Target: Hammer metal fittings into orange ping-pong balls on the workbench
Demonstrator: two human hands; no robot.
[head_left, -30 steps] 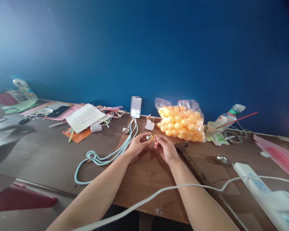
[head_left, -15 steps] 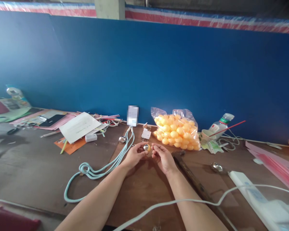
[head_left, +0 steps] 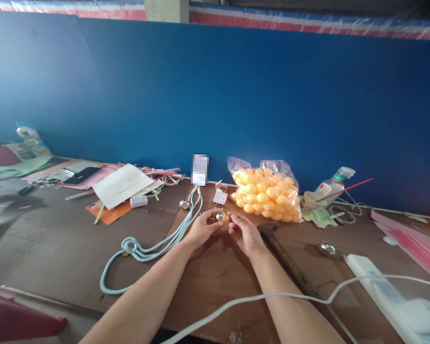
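Note:
My left hand (head_left: pixel 202 230) pinches a small yellow ball (head_left: pixel 220 217) with a shiny silver cover on part of it. Close on its right side is my right hand (head_left: pixel 246 234), with thumb and forefinger pressed together; whatever lies between those fingertips is too small to make out. Beyond the hands a clear plastic bag (head_left: pixel 267 195) bulges with many similar yellow-orange balls. A little white card box (head_left: pixel 220 197) stands just behind my left fingertips. One shiny silver piece (head_left: pixel 184 204) lies left of it, and another silver piece (head_left: pixel 326 248) rests farther right.
A light-blue cord (head_left: pixel 143 256) loops left of my arms, joined to an upright phone (head_left: pixel 200 170). A hammer (head_left: pixel 288 265) lies beside my right forearm. White cable (head_left: pixel 268 297) crosses over that forearm near a power strip (head_left: pixel 374 291). Papers (head_left: pixel 120 186), a cup (head_left: pixel 311 202) and a bottle (head_left: pixel 335 184) stand behind.
The view has shifted slightly, so the table things appear a little farther right and higher. Both hands keep nearly the same pose around the ball.

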